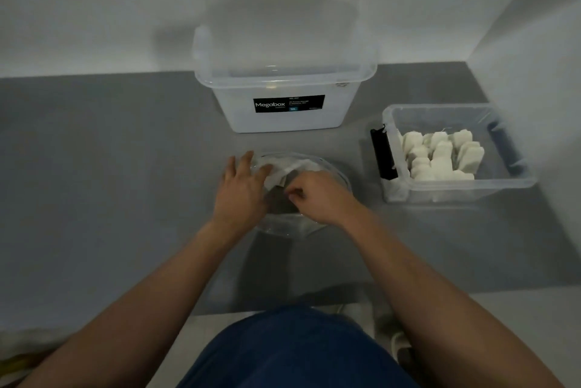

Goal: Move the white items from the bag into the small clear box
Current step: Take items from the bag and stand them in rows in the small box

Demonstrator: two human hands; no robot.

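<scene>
A clear plastic bag lies on the grey surface in front of me, with white items showing through it. My left hand rests on the bag's left side, fingers spread and fairly straight. My right hand is inside the bag's mouth with fingers curled; whether they pinch an item I cannot tell. The small clear box stands to the right and holds several white items.
A large translucent box with a black Megabox label stands behind the bag against the white wall. A wall closes off the right side past the small box. The grey surface stretches left. My dark blue trousers fill the bottom.
</scene>
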